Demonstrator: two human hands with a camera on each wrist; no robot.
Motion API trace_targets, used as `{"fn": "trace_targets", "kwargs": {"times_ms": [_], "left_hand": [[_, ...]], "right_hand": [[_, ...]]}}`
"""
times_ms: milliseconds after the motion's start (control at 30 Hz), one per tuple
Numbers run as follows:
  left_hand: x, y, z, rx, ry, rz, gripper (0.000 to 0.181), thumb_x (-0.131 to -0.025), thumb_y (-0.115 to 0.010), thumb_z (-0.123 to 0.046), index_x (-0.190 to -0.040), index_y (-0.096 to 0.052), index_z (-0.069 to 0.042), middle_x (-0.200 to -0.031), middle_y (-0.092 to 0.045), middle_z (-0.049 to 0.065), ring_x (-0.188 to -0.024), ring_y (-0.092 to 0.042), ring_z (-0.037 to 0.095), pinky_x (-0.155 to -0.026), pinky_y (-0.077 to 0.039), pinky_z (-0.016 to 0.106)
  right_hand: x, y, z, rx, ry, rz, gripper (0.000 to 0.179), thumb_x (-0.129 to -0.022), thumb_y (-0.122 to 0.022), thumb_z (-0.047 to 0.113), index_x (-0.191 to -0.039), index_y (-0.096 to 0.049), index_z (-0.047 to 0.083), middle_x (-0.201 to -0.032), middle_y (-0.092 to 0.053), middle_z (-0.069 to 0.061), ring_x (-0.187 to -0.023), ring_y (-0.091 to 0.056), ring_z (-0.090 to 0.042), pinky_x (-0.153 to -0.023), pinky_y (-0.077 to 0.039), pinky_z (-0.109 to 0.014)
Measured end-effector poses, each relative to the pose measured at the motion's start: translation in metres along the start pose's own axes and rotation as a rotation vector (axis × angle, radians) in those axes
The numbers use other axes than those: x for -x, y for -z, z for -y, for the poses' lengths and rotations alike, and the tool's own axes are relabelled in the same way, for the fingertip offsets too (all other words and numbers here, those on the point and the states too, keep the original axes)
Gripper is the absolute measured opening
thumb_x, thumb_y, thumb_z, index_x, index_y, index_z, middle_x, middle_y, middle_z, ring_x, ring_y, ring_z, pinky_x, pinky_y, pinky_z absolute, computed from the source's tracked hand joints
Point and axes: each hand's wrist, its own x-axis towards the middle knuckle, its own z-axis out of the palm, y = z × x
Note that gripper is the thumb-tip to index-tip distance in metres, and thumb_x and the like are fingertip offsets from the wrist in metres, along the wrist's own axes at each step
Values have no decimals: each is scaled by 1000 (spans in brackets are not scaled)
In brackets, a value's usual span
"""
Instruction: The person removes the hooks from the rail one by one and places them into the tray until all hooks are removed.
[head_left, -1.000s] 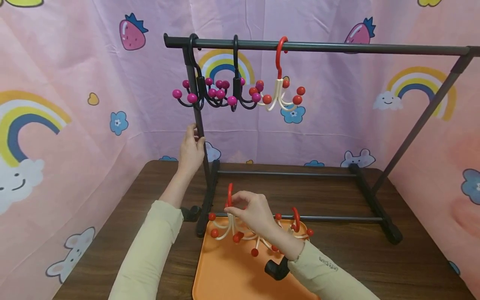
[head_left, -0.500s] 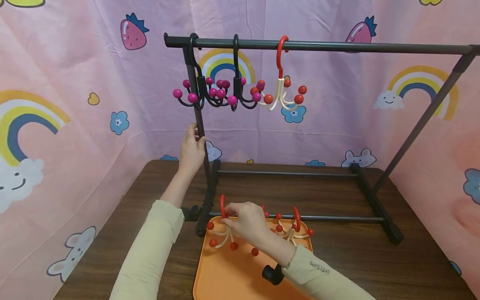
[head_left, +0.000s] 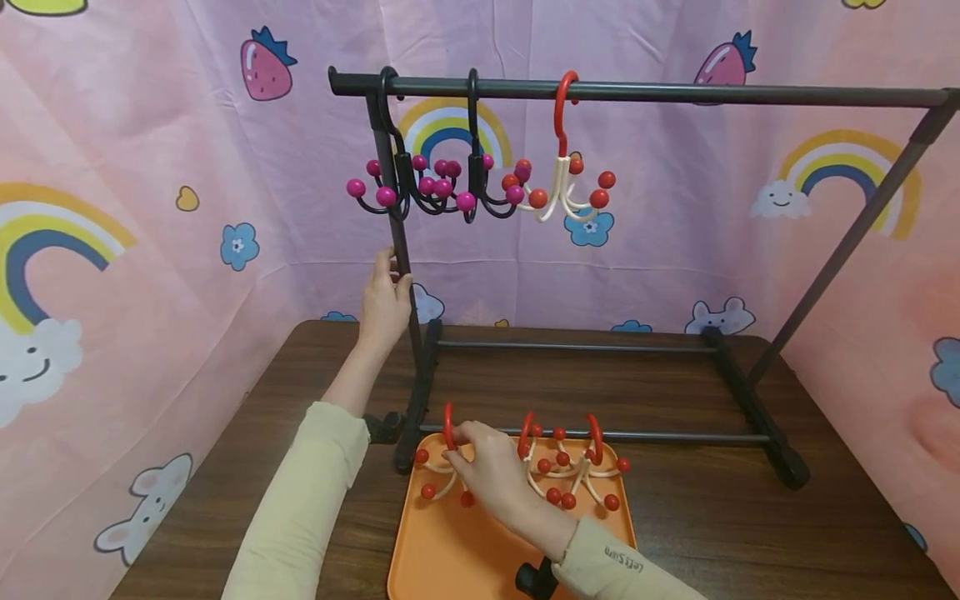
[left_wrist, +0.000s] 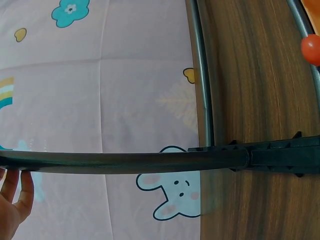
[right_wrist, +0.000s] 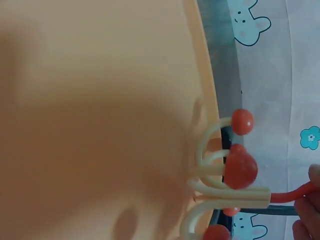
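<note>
My left hand (head_left: 384,308) grips the left upright of a dark metal garment rack (head_left: 660,93). In the left wrist view its fingertips (left_wrist: 26,190) touch that post. My right hand (head_left: 491,467) pinches the red hook of a cream claw hanger (right_wrist: 245,197) with red ball tips, low over the orange tray (head_left: 450,550); it partly hides this hanger. Beside it on the tray are a middle hanger (head_left: 527,442) and a right one (head_left: 595,442), both alike. From the rack's bar hang two black hangers (head_left: 403,175) (head_left: 476,175) with magenta balls and one red-and-cream hanger (head_left: 562,183).
The rack's feet (head_left: 757,425) stand on a dark wooden table (head_left: 840,517), and its lower rod (head_left: 682,437) runs just behind the tray. A printed cloth (head_left: 637,267) encloses the back and sides. A black camera mount (head_left: 536,577) sticks out under the right wrist.
My right hand has come down and slightly left, lowering the hanger toward the tray. The middle hanger's hook has come into sight. My left hand stays on the post.
</note>
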Motion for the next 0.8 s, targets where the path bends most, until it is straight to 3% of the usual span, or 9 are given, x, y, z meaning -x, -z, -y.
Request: {"fn": "trace_targets", "kwargs": {"times_ms": [200, 400, 567, 800], "left_hand": [[0, 1, -1, 5, -1, -2, 38, -95, -46, -14, -130, -34, -9, -114, -52, 18, -100, -54, 30, -78, -49, 46], [1, 1, -2, 1, -10, -5, 36, -95, -46, -13, -129, -34, -8, -114, -51, 18, -101, -53, 30, -79, -48, 46], [1, 1, -1, -3, -1, -1, 37, -95, -46, -14, -130, -34, -8, -115, -51, 19, -102, -53, 31, -80, -47, 47], [1, 0, -2, -6, -13, -4, 37, -95, -46, -13, -129, -34, -8, -113, -51, 19, -100, -53, 32, -79, -48, 47]], "right_hand": [[6, 0, -2, 6, -12, 34, 15, -78, -71, 17, -90, -62, 14, -88, -64, 2, -82, -64, -14, -66, -51, -22], [4, 15, 7, 27, -52, 77, 24, -76, -73, 19, -95, -61, 12, -95, -66, -2, -89, -64, -17, -72, -52, -28], [-7, 39, 13, 7, 22, 1, 28, -76, -73, 21, -98, -62, 8, -95, -66, -4, -89, -64, -17, -73, -52, -29], [-40, 95, 9, 61, 175, -162, 13, -82, -67, 18, -92, -64, 11, -89, -65, 1, -84, -63, -11, -72, -51, -27]]}}
